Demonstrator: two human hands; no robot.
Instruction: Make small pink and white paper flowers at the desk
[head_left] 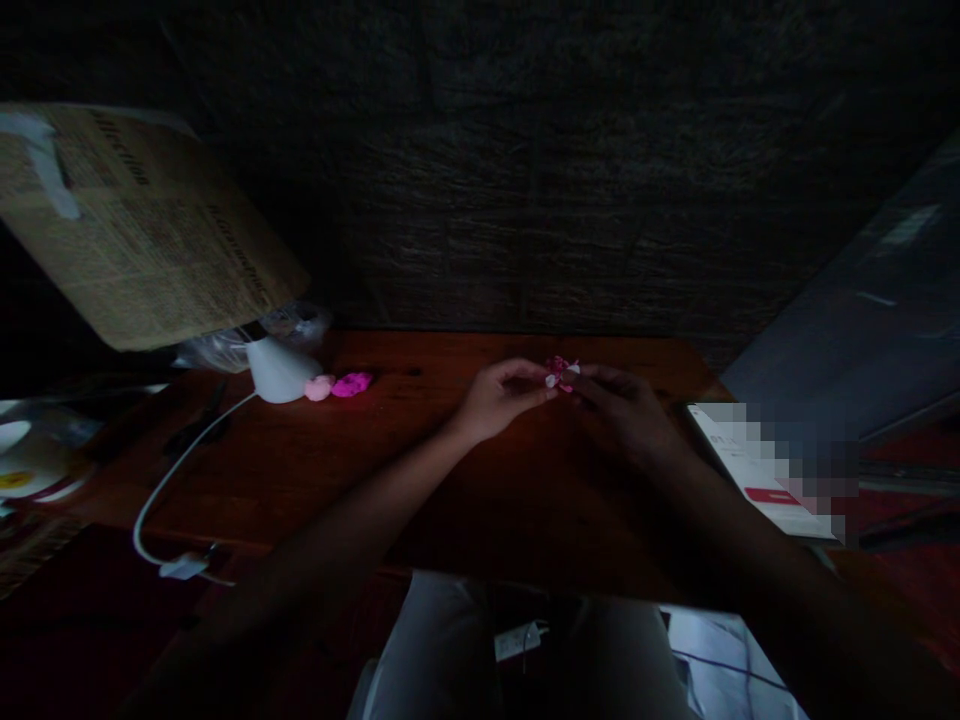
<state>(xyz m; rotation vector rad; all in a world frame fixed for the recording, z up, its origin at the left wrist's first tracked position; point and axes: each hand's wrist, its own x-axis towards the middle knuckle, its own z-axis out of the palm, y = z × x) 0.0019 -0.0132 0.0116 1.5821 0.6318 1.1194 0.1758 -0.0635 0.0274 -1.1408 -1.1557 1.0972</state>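
Above the middle of the wooden table, my left hand and my right hand meet at a small pink-and-white frilly thing. It looks like soft, crumpled cloth, but its exact kind is too small and dark to make out. Fingers and thumb of the left hand pinch its left side. The right fingers close on its right side and hide part of it. Away to the left, a pale pink ball-shaped thing and a bright magenta crumpled piece lie together on the table.
A lamp with a newsprint shade and white base stands left, its white cable hanging over the edge. A tablet-like screen lies right. Behind is a dark brick wall. A power strip shows below.
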